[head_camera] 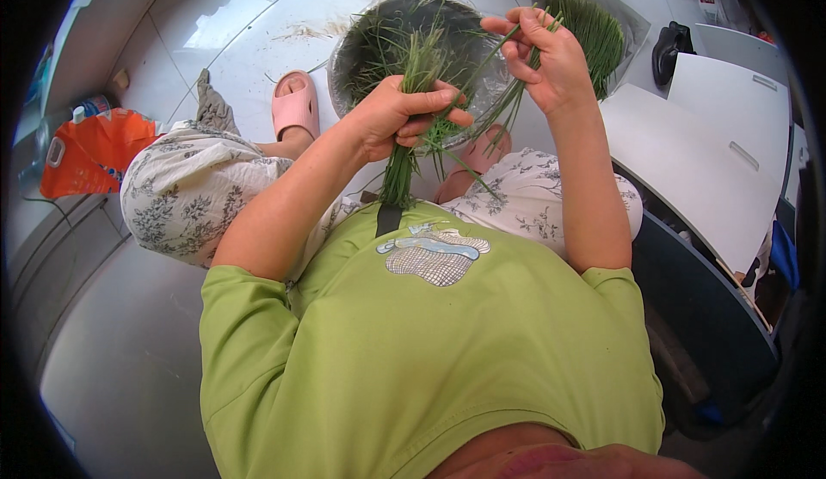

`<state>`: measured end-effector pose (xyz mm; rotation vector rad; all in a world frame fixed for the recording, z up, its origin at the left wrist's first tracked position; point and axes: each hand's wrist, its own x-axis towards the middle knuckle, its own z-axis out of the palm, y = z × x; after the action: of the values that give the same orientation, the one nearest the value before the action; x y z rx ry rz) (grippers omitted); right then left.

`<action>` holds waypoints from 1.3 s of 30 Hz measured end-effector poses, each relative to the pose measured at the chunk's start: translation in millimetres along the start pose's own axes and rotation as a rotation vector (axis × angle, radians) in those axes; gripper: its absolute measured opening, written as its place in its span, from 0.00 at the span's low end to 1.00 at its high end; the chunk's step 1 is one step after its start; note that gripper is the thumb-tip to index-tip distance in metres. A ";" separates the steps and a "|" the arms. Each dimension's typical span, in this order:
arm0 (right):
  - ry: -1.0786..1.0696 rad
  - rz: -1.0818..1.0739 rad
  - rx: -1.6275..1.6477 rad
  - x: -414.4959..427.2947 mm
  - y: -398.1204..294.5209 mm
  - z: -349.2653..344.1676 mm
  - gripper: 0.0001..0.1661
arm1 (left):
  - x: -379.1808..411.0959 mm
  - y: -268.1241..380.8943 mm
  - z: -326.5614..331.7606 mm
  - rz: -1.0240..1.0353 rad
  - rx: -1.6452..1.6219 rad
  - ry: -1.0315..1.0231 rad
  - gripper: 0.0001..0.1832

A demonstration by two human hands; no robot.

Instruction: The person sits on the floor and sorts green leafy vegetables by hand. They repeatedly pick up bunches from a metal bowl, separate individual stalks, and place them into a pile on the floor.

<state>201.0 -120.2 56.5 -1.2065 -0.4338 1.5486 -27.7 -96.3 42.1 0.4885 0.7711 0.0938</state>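
My left hand [406, 114] is closed around a thick bunch of long, thin green stalks [397, 179], which look like garlic chives. The bunch's frayed ends point away from me, and its other end hangs over my lap. In my right hand [548, 56] is a smaller, looser bundle of the same stalks [506, 108], pinched between thumb and fingers. A few stalks cross the gap between both hands. Beneath them, a round bin lined with clear plastic [335, 69] holds loose green scraps [371, 59]. Part of the bin is hidden behind my hands.
A large pile of chives [584, 37] lies beyond my right hand. White drawer fronts [694, 150] lean at the right, near a black shoe [671, 53]. An orange bag [90, 153] stands at the left. Pink slippers [295, 104] are on my feet, beside the bin on the tiled floor [226, 46].
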 end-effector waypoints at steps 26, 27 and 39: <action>0.209 -0.198 -0.075 -4.5 0.9 17.8 0.09 | 3.9 1.5 1.0 0.077 -0.003 0.132 0.11; 0.201 -0.201 -0.073 -4.3 0.5 16.6 0.09 | 2.9 1.9 2.3 0.087 -0.009 0.124 0.13; 0.303 -0.238 -0.063 -2.1 -0.7 10.2 0.10 | 3.3 -4.7 0.8 0.080 0.062 0.080 0.15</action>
<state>192.5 -118.7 62.3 -1.3605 -0.4110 1.1354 -25.2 -99.9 38.3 0.5778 0.8345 0.1647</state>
